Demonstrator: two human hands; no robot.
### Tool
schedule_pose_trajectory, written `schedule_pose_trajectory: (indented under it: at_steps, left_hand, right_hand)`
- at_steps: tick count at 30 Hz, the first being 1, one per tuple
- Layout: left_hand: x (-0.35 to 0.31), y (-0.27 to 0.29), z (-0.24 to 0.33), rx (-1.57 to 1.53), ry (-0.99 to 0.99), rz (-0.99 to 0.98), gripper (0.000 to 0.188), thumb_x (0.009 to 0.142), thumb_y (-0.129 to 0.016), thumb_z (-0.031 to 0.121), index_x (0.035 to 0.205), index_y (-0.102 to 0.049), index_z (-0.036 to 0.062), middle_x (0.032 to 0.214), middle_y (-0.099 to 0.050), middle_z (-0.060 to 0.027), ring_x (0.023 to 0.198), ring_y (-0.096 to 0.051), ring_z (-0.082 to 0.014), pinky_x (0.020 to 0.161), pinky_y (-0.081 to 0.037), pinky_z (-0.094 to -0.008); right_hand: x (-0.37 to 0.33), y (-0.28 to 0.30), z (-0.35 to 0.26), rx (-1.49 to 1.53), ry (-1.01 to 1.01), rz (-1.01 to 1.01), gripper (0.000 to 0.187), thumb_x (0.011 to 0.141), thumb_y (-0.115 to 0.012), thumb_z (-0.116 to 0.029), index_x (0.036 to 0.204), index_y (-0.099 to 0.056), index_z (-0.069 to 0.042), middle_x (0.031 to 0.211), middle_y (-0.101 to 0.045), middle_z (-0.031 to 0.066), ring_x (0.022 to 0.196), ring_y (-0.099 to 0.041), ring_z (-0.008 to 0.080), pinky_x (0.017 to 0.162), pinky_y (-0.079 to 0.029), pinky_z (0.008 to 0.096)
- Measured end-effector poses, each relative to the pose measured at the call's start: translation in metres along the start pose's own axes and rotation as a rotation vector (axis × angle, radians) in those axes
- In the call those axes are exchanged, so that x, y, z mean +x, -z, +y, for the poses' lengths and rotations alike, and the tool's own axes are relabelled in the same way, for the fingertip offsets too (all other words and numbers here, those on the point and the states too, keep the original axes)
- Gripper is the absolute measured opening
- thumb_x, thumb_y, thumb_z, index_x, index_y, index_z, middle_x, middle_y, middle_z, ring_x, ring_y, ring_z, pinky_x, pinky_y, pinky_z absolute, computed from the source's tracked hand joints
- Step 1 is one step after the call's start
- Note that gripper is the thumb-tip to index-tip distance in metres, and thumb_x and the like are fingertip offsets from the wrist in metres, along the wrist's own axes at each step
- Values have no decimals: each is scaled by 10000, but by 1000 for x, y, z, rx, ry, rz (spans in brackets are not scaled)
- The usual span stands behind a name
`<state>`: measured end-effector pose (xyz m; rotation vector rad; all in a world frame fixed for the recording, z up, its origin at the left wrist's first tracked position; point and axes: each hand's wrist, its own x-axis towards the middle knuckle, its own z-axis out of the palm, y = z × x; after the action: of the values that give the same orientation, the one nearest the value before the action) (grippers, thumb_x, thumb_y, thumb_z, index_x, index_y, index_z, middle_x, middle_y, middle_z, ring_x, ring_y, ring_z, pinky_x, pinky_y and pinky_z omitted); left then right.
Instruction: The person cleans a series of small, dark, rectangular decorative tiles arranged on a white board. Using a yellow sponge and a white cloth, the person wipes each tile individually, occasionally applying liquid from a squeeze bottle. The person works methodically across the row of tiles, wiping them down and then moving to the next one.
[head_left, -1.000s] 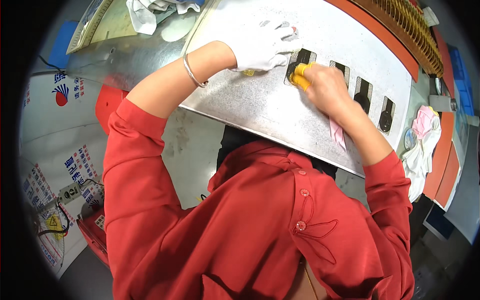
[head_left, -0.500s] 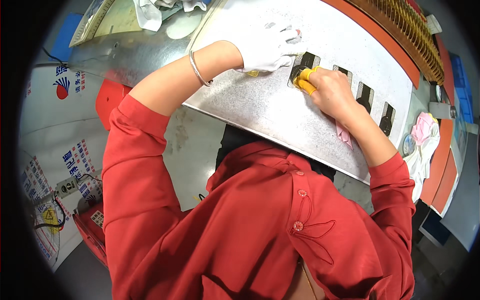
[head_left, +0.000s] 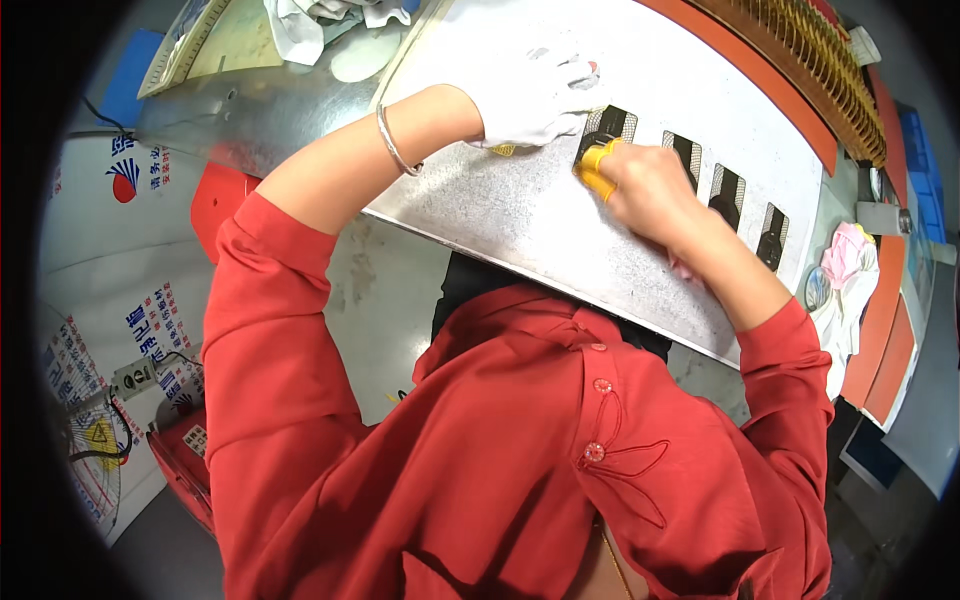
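My right hand (head_left: pixel 645 185), with yellow finger covers (head_left: pixel 597 172) on its fingertips, is closed and pressed at the lower end of a black piece with a mesh-patterned border (head_left: pixel 612 122). What its fingers pinch, if anything, is hidden. Just left of that piece, my left hand (head_left: pixel 530 100) rests in a white glove, its fingers bent but apart, with a bit of yellow (head_left: pixel 503 150) under its edge. Similar black pieces (head_left: pixel 728 195) lie in a slanting row to the right. A pink cloth (head_left: pixel 682 266) shows partly beneath my right wrist.
The white work board (head_left: pixel 480 200) has a raised front edge close to my body. A wooden rack with rows of gold-coloured parts (head_left: pixel 800 60) borders the far right. Pink and white cloths (head_left: pixel 848 260) hang at the right. White cloths (head_left: pixel 300 25) lie at the far left.
My right hand has turned and shifted slightly left and down over the black piece, its fingers now more curled. The pink cloth is more covered. My left hand has barely moved.
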<state>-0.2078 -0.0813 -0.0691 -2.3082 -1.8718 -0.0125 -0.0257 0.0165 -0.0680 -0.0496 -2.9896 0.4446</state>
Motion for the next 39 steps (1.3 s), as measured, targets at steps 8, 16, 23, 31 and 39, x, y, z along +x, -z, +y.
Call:
schedule_pose_trajectory:
  at_steps: [8,16,23,31,39]
  left_hand:
    - [3,12,1,-25,1,-52,402,885,-442,345,1262,-470,209,1295,-437,-78,1152,-428,-247,962,-328,-421]
    - [9,26,-13,-252,51,-94,442,892,-413,403,1286,-451,205,1262,-482,-108,1063,-514,-303,951,-368,-405]
    - [44,28,-9,-785,163,-239,523,907,-376,439,1347,-387,157,1317,-463,-120,1157,-474,-282,998,-341,-344]
    - [73,63,10,-935,390,-481,402,933,-415,381,1296,-471,218,1251,-494,-181,1120,-482,-272,979,-346,-332]
    - [73,61,17,-1270,322,-255,458,922,-444,373,1279,-481,89,1301,-479,-98,1174,-455,-180,1004,-341,-297]
  right_hand:
    - [-7,0,5,73,76,66,65,703,-569,-85,729,-591,-30,682,-587,150,647,-596,329,562,-470,420]
    - [-91,29,-25,341,-36,2,77,758,-615,-79,815,-621,-28,683,-589,111,595,-582,268,526,-459,348]
    - [-137,6,-28,924,-525,268,77,767,-640,-28,842,-625,-15,719,-621,65,621,-586,126,576,-448,243]
    - [-148,-9,-24,1113,-597,424,63,777,-644,-24,835,-624,-10,697,-614,39,617,-568,88,574,-446,236]
    - [-149,-12,-22,1050,-517,449,73,766,-647,-12,835,-625,-12,689,-613,61,592,-577,111,547,-442,245]
